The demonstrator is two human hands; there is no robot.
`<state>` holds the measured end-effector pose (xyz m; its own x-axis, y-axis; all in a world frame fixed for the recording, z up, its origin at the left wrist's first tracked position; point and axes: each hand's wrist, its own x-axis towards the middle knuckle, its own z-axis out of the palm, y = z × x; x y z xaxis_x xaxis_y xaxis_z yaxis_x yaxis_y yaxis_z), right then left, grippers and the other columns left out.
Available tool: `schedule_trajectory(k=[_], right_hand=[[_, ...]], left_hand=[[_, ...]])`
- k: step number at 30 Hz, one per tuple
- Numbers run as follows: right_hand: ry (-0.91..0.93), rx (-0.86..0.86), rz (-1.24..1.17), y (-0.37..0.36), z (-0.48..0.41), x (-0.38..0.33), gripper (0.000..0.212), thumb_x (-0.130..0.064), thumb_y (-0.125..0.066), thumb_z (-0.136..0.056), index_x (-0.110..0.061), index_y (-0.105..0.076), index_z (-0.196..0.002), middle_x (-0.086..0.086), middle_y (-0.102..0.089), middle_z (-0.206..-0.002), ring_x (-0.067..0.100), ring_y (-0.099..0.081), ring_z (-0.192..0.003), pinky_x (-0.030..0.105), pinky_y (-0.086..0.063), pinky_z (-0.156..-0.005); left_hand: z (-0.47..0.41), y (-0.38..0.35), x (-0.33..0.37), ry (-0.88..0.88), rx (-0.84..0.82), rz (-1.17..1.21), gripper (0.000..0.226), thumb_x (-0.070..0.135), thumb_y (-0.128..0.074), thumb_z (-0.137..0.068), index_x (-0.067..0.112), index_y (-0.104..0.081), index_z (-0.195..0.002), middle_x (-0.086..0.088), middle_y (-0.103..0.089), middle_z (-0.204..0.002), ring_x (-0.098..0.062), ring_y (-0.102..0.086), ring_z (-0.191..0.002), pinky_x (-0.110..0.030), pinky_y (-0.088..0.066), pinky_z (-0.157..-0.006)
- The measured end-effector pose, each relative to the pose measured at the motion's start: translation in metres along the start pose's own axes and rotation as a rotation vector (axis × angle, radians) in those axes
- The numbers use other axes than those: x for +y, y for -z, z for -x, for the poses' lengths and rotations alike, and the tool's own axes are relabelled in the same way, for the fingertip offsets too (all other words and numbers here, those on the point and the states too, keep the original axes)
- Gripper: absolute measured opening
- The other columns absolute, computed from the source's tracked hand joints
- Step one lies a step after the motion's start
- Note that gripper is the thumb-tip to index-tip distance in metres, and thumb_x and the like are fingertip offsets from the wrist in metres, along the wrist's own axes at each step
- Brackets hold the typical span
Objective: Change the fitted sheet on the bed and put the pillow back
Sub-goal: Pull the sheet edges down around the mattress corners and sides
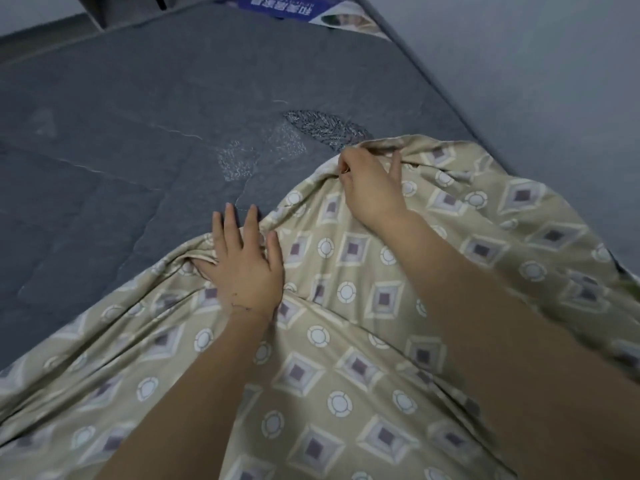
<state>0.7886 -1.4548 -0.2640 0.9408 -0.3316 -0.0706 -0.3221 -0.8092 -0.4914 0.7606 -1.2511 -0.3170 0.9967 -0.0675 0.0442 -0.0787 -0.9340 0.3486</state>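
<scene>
Right grip (372, 188) pinches the beige diamond-print fitted sheet (346, 341); left grip (244, 261), spread flat, pins it; best pulled evenly over grey quilted mattress (138, 133).

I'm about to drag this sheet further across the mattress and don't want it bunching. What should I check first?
1. Right hand grip on the patterned sheet edge: ok, fingers pinch it.
2. Left hand grip: not ok, it lies flat on the sheet, fingers straight.
3. Sheet smooth: not ok, folds gather by both hands.
4. Grey mattress covered: not ok, most of it is bare.
5. Sheet corners hooked over the mattress: cannot tell, none in view.
</scene>
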Motion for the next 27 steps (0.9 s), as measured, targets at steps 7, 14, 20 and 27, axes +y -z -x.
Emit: schedule_trajectory(k=[7,14,20,27], right_hand=[[0.02,0.145,-0.017,-0.051,0.157,-0.009,0.05,-0.037,-0.043,-0.1,-0.024,-0.038,-0.147,0.001,-0.034,-0.155,0.023,-0.02,-0.147,0.045,-0.013,-0.121],[0.043,0.216,0.138,-0.076,0.172,0.004,0.05,-0.041,-0.041,-0.097,-0.026,-0.045,-0.145,0.002,-0.037,-0.154,0.026,-0.024,-0.146,0.047,-0.014,-0.12],[0.055,0.312,0.147,-0.079,0.168,0.004,0.046,-0.041,-0.043,-0.097,-0.024,-0.053,-0.138,0.003,-0.047,-0.148,0.026,-0.036,-0.14,0.045,-0.02,-0.117],[0.103,0.377,0.119,-0.074,0.218,-0.015,0.029,-0.018,-0.049,-0.092,-0.013,-0.066,-0.115,0.01,-0.061,-0.116,0.034,-0.054,-0.107,0.044,-0.045,-0.091]], left_hand=[[0.0,-0.002,-0.001,0.004,0.023,-0.036,0.046,0.044,-0.026,-0.104,0.034,-0.033,-0.149,0.002,-0.017,-0.162,-0.016,-0.004,-0.15,-0.072,-0.006,-0.107],[0.052,0.035,-0.015,-0.119,0.124,0.297,0.033,0.033,-0.046,-0.099,0.024,-0.059,-0.128,-0.004,-0.032,-0.155,-0.022,-0.029,-0.143,-0.056,-0.028,-0.111],[0.195,0.051,-0.095,-0.187,0.021,-0.208,0.049,0.044,-0.037,-0.097,0.024,-0.052,-0.14,-0.006,-0.04,-0.152,-0.03,-0.032,-0.143,-0.058,-0.021,-0.113],[0.188,0.045,-0.097,-0.221,0.137,-0.094,0.033,0.036,-0.047,-0.097,0.018,-0.061,-0.121,-0.009,-0.055,-0.132,-0.032,-0.047,-0.126,-0.054,-0.025,-0.111]])
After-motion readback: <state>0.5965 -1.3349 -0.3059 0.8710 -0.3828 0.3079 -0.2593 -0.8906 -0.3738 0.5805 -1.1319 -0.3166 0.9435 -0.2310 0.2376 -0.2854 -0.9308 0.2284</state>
